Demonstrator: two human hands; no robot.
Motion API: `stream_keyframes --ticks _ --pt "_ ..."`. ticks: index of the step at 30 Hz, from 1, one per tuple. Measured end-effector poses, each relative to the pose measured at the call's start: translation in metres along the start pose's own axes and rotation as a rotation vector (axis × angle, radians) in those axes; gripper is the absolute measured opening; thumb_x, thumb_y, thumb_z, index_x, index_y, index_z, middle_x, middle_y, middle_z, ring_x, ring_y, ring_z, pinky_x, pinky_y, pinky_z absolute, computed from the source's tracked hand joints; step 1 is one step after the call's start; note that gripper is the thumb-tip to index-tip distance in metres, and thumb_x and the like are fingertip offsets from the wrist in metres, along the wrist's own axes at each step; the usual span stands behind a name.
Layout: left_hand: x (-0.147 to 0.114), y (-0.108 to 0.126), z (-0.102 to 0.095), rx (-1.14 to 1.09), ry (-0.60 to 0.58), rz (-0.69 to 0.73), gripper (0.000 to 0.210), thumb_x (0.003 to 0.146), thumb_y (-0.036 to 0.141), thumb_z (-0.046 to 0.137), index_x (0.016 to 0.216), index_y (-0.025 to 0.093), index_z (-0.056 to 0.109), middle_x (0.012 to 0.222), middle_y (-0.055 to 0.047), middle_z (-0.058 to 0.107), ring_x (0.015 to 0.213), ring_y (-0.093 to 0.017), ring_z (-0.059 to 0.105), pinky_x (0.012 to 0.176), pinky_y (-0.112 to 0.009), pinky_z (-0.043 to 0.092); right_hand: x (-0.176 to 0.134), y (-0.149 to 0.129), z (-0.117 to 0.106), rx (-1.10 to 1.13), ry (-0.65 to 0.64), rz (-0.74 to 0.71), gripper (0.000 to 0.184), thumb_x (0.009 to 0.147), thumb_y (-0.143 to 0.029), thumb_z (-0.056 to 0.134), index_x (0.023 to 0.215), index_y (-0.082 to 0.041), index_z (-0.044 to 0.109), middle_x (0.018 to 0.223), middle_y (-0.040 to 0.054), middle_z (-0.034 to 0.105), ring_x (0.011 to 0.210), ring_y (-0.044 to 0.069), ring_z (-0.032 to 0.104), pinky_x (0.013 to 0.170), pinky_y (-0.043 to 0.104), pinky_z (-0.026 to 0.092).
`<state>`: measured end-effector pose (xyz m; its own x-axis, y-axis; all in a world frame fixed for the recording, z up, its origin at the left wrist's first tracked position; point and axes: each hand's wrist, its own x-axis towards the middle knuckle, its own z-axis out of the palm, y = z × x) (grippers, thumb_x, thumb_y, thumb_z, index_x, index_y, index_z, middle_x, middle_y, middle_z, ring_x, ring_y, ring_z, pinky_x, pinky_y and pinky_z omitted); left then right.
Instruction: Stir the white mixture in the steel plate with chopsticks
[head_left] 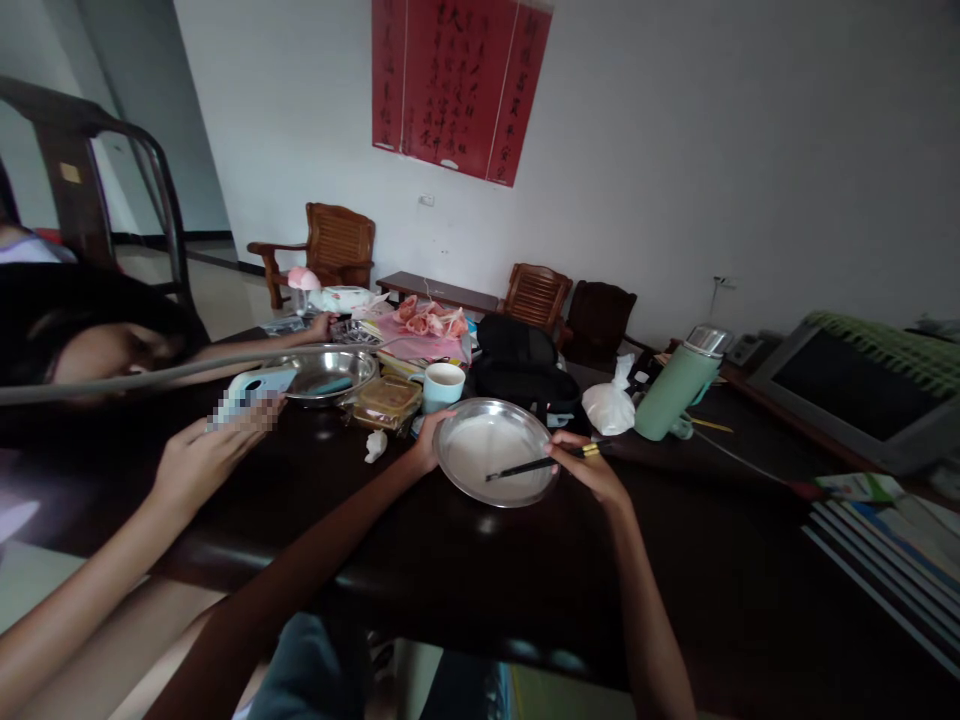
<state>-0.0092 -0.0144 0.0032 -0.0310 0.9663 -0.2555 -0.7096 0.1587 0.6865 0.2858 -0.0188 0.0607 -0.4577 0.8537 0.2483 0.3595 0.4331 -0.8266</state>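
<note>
A shiny bowl point(451, 466) is near the middle of the frame, over the dark desk point(457, 590). It has something pale inside, but I can't tell what. The left hand point(430, 440) grips the bowl's left edge. The right hand point(589, 468) holds black chopsticks point(529, 466) and is at the bowl's right edge. The chopsticks' tips point left, over the bowl.

Just behind the bowl is a pale mug point(437, 397), with a box point(386, 402) to its left. A bag of white stuff point(609, 408) and a green bottle point(673, 392) stand right of the middle. At the left of the frame, another person's hand point(225, 435) holds a phone point(259, 384).
</note>
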Motion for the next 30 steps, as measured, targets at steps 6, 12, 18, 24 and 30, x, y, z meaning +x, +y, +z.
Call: stream_keyframes --ticks 6,12,18,24,30 --pt "-0.001 0.001 0.0 -0.014 -0.032 -0.018 0.012 0.082 0.022 0.067 0.082 0.016 0.077 0.067 -0.006 0.076 0.063 -0.024 0.068 0.07 -0.033 0.05 0.012 0.004 0.014 -0.003 0.222 0.051 0.041 0.08 -0.062 0.071 0.065 -0.026 0.061 0.061 0.0006 0.067 0.066 0.022 0.066 0.066 0.034 0.049" --pt "-0.007 0.004 0.006 0.01 0.06 -0.026 0.013 0.081 0.022 0.066 0.087 0.017 0.077 0.06 -0.005 0.072 0.06 -0.024 0.066 0.068 -0.034 0.05 0.003 0.003 -0.003 0.042 0.122 0.087 0.046 0.077 -0.063 0.073 0.057 -0.025 0.057 0.049 -0.0017 0.059 0.054 0.019 0.059 0.061 0.033 0.047" --pt "-0.021 0.008 0.018 -0.001 0.065 -0.024 0.013 0.082 0.018 0.065 0.087 0.014 0.077 0.064 -0.007 0.073 0.063 -0.024 0.066 0.07 -0.032 0.05 0.014 0.003 0.02 0.066 0.203 0.105 0.047 0.067 -0.068 0.081 0.063 -0.025 0.063 0.059 -0.0004 0.065 0.06 0.02 0.06 0.06 0.033 0.046" --pt "-0.023 0.008 0.02 -0.008 0.084 -0.023 0.007 0.083 0.017 0.068 0.078 0.015 0.073 0.061 -0.006 0.07 0.058 -0.02 0.061 0.066 -0.031 0.048 0.008 0.008 -0.012 0.104 0.335 0.14 0.053 0.056 -0.072 0.088 0.061 -0.024 0.065 0.058 -0.0018 0.063 0.057 0.017 0.056 0.058 0.031 0.045" --pt "-0.02 0.006 0.017 -0.026 0.046 -0.011 0.005 0.08 0.018 0.073 0.081 0.013 0.075 0.067 -0.008 0.073 0.06 -0.023 0.063 0.069 -0.034 0.048 0.01 0.003 0.014 0.232 0.251 0.195 0.057 0.06 -0.079 0.084 0.065 -0.024 0.072 0.056 0.0012 0.066 0.054 0.019 0.062 0.055 0.031 0.048"
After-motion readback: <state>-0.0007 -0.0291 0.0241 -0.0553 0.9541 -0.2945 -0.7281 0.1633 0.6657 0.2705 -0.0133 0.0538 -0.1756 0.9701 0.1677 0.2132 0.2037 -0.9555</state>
